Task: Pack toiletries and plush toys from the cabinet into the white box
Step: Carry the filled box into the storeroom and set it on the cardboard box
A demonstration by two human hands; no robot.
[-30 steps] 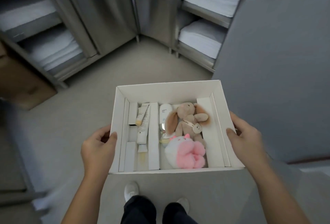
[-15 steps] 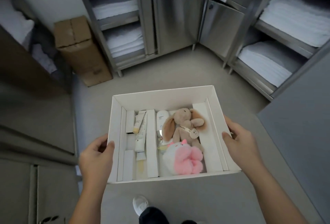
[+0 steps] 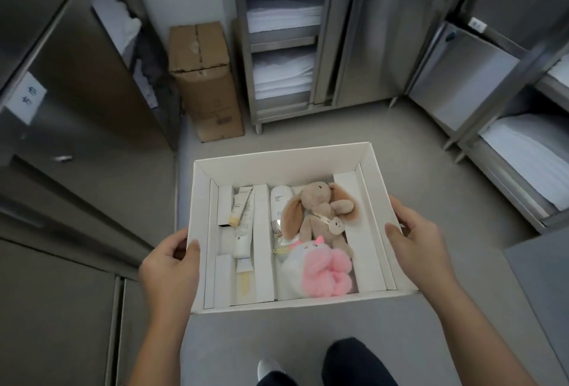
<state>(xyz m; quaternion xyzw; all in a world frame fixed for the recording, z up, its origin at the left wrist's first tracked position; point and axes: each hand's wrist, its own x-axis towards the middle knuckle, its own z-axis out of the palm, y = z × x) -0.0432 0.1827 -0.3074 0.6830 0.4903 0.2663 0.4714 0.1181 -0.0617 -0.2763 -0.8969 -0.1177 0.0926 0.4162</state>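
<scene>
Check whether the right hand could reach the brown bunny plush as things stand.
Probably not yet: the right hand grips the white box wall, as does the left hand. Nothing covers the brown bunny plush.

Dim, soft even light, faint shadows, motion-blurred left edge, wide-angle bowing

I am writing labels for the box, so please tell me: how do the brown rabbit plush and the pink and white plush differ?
The rabbit plush is tan with long ears and limbs; the pink and white plush is round and fluffy. The rabbit lies stretched toward the far wall, the pink one bunched near the near wall. Both share one compartment of the white box, touching.
</scene>
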